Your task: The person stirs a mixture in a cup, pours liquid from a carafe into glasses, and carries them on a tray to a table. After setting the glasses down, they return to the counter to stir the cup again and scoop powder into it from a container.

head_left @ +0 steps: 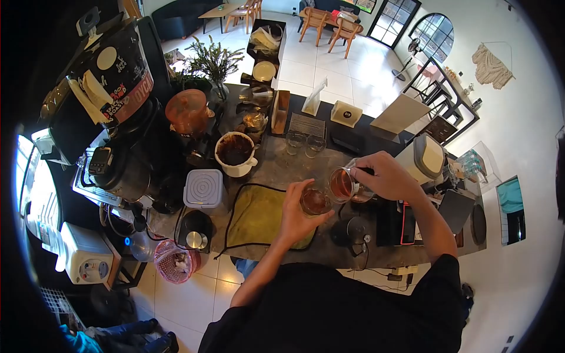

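We judge the main risk to be a knock: the clear glass cup of reddish-brown liquid [316, 202] and the clear glass carafe of amber-red liquid [340, 185] sit so close above the grey-brown counter [273, 162] that a small jolt could strike rim on rim, though we cannot tell whether they touch. Tipping the carafe too sharply could spill liquid past the cup; a slack grip could drop the cup near the olive-green cloth with dark edging [259, 217]. Our left hand [296, 213] curves in a part-open C, the cup held between thumb and fingers. Our right hand [384, 175] is closed at the carafe's handle side, the carafe left of its partly hidden fingers.
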A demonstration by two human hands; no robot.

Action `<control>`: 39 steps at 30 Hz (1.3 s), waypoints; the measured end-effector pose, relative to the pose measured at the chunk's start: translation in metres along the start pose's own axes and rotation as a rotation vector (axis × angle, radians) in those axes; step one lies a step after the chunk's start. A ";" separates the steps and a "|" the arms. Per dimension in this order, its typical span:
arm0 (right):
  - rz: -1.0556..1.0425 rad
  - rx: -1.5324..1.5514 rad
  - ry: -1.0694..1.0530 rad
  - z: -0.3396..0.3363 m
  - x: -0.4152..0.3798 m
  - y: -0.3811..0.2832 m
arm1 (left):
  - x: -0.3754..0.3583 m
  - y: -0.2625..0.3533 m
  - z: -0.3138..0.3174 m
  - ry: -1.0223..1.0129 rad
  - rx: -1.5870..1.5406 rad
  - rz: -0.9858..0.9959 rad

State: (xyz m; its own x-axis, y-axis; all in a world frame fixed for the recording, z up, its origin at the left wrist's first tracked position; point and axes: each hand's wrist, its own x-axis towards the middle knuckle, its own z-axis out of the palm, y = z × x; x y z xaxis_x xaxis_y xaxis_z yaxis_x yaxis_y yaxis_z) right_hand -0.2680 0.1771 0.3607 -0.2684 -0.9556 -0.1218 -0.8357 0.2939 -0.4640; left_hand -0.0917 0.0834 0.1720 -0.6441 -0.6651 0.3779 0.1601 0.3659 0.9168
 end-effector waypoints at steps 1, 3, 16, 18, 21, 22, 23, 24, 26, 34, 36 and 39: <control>0.004 0.001 0.002 0.001 0.000 0.001 | 0.001 -0.001 0.001 -0.007 -0.019 -0.011; -0.072 -0.016 0.054 0.005 0.000 0.005 | 0.002 0.001 0.001 -0.020 -0.020 -0.017; 0.024 0.003 0.094 0.000 0.002 0.011 | 0.015 -0.009 0.009 -0.044 -0.080 -0.018; 0.045 0.041 0.101 -0.001 0.002 0.015 | 0.018 -0.011 0.010 -0.040 -0.065 -0.005; 0.016 0.176 0.234 0.010 -0.001 0.035 | 0.023 -0.013 0.010 -0.032 -0.046 0.004; 0.019 0.179 0.237 0.013 -0.001 0.047 | 0.025 -0.014 0.010 -0.027 -0.042 -0.001; 0.040 0.307 0.194 0.015 -0.001 0.060 | 0.028 -0.014 0.010 -0.033 -0.040 -0.001; 0.061 0.435 0.152 0.019 -0.001 0.073 | 0.030 -0.014 0.011 -0.024 -0.024 0.004; 0.076 0.540 0.198 0.032 -0.004 0.094 | 0.035 -0.016 0.013 -0.027 -0.008 0.010; 0.162 1.120 0.428 0.076 -0.022 0.142 | 0.062 -0.041 0.025 -0.035 0.071 -0.023; 0.194 1.249 0.577 0.083 -0.028 0.152 | 0.070 -0.056 0.031 -0.029 0.101 -0.044; 0.154 1.278 0.619 0.081 -0.041 0.162 | 0.082 -0.084 0.044 -0.025 0.153 -0.088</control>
State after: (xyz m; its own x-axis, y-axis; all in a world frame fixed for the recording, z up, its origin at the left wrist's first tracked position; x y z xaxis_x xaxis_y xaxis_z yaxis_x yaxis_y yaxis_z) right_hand -0.3532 0.2621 0.2200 -0.7557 -0.6549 -0.0005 0.1292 -0.1484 -0.9805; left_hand -0.1910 0.0269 0.1199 -0.6696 -0.6831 0.2915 -0.0122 0.4025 0.9153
